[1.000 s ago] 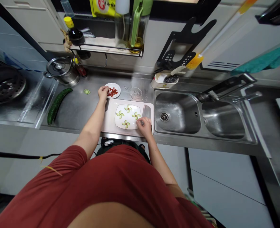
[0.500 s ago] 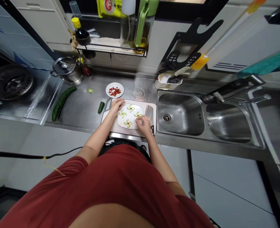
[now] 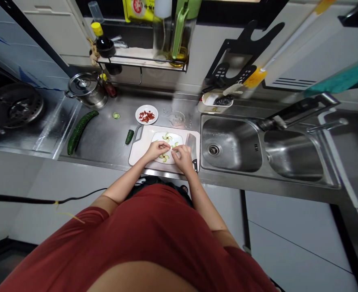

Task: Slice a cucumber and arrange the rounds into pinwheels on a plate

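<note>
A white plate (image 3: 179, 138) lies on a pale cutting board (image 3: 138, 151), with pinwheels of thin cucumber slices (image 3: 167, 137) arranged on it. Over the plate, my left hand (image 3: 156, 151) has its fingertips pinched close to the middle. My right hand (image 3: 184, 158) faces it from the right, thumb and fingers also pinched. Whatever is between the fingertips is too small to make out. One pinwheel is partly covered by my left hand. A cleaver (image 3: 191, 142) with a black handle rests along the board's right side. Behind the board sits a small white dish (image 3: 137, 116) of chopped red pieces.
Left of the board are a cucumber stub (image 3: 129, 137), some thin slices (image 3: 116, 116) and a long cucumber (image 3: 79, 133). A lidded steel pot (image 3: 86, 90) stands at the back left. To the right is a double sink (image 3: 232, 144). Bottles stand on a wall shelf (image 3: 142, 59).
My left hand has left the plate's upper left edge and moved right, over the plate, to meet my right hand. The right hand has shifted slightly, still pinched.
</note>
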Motion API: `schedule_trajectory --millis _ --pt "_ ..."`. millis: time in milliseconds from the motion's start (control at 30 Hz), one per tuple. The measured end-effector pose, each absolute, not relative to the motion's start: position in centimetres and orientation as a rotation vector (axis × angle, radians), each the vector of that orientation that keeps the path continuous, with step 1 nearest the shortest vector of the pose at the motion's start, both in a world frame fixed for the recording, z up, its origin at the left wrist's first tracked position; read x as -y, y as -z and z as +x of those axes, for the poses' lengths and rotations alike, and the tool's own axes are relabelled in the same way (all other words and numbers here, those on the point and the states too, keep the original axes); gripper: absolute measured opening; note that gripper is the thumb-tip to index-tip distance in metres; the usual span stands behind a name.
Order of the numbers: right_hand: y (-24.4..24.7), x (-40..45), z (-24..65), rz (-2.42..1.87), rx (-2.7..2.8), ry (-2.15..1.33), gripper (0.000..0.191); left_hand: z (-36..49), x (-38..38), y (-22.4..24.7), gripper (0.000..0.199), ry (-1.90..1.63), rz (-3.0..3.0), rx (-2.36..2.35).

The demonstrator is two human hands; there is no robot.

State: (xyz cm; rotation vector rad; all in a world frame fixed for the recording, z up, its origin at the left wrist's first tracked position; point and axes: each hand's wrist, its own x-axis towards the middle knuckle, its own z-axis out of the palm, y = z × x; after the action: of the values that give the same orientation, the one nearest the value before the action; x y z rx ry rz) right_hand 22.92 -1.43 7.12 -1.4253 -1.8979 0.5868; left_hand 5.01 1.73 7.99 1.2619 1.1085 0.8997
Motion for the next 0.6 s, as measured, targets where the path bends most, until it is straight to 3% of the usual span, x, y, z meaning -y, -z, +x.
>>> schedule_trajectory --millis 600 --pt "-7.4 2.4 22.0 -1.338 2.003 -0.703 0.014 3.5 0.3 -7.7 0.023 -0.778 1.366 -1.095"
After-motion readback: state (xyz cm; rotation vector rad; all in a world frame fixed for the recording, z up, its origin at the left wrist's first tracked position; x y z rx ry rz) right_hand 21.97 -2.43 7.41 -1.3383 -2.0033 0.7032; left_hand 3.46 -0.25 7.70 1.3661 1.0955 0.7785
